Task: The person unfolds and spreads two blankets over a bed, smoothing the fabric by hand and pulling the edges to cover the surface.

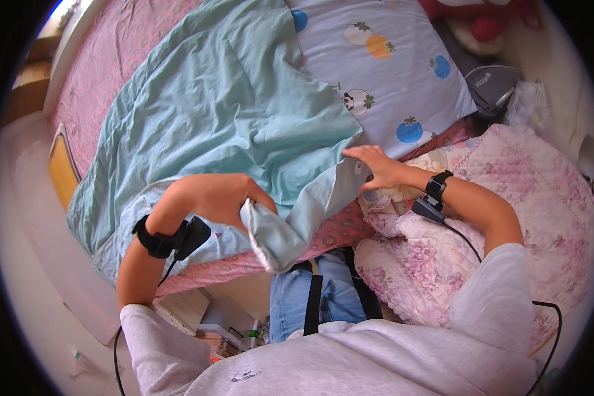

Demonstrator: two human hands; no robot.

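- In the head view, the teal blanket [231,112] lies wrinkled over the pink sheet [99,66] of the bed, its near edge lifted and folded back; the paler underside shows along the fold
- Left hand [218,197]: wrist bent, fingers closed on the blanket's pale edge, which hangs below them in a loose flap above the person's jeans [290,297]
- Right hand [379,168]: fingers and thumb spread wide, just beside the far end of the lifted strip; whether the fingertips touch it, I cannot tell
- Beyond it lies a pale blue cloth [396,66] with fruit prints; a pink floral quilt [521,178] sits bunched to the right, near the right forearm
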